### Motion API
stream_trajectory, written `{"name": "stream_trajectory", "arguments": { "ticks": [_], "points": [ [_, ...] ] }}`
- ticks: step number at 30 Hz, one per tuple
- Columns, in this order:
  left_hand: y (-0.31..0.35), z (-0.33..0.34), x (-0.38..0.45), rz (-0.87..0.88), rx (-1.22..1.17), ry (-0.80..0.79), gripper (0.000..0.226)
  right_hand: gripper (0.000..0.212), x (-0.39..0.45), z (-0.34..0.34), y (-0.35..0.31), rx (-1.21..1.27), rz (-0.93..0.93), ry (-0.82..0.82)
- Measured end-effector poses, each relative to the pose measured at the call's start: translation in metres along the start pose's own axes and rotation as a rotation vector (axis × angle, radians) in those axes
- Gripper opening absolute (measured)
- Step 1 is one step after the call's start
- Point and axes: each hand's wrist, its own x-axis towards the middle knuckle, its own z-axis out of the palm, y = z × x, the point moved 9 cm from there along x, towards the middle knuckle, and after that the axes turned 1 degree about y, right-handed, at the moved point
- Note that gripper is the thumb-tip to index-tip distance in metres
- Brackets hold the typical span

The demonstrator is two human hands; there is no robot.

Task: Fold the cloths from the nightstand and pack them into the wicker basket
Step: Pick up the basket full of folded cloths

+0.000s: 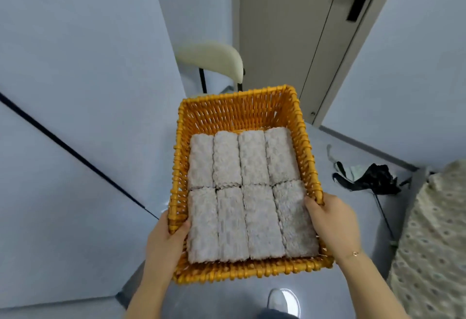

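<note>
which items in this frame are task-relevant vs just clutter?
Job:
- wicker basket, held at its sides by left hand and right hand
- eight folded cloths, packed in two rows of four

Lying about:
- chair
- dark items on the floor
- patterned bedding
- door
- shoe

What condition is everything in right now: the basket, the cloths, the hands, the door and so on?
Wicker basket: held up off the floor, partly filled.
Folded cloths: eight, packed in two rows of four.
Left hand: gripping the basket's left rim.
Right hand: gripping the basket's right rim.
Door: appears shut.
Chair: upright, nobody on it.
Dark items on the floor: lying in a loose heap.
</note>
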Motion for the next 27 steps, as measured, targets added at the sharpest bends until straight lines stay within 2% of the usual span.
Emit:
{"name": "stream_trajectory", "arguments": {
  "ticks": [8, 15, 21, 25, 27],
  "points": [
    [0.085, 0.077, 0.049, 0.005, -0.060, 0.069, 0.018, 0.045, 0.125, -0.068, -0.009, -0.028, -0.104, 0.005],
    [0.139, 0.127, 0.098, -0.003, -0.036, 0.104, 0.015, 0.046, 0.217, -0.083, -0.010, -0.027, -0.099, -0.020],
    [0.181, 0.168, 0.179, -0.005, -0.054, 0.100, 0.016, 0.044, 0.313, -0.075, -0.025, 0.001, -0.073, -0.024],
    [0.216, 0.194, 0.255, 0.005, -0.127, 0.104, 0.031, 0.045, 0.394, -0.072, -0.061, -0.015, -0.110, -0.003],
    [0.238, 0.201, 0.289, 0.013, -0.159, 0.107, 0.031, 0.046, 0.431, -0.072, -0.084, -0.035, -0.131, 0.007]
  ]
}}
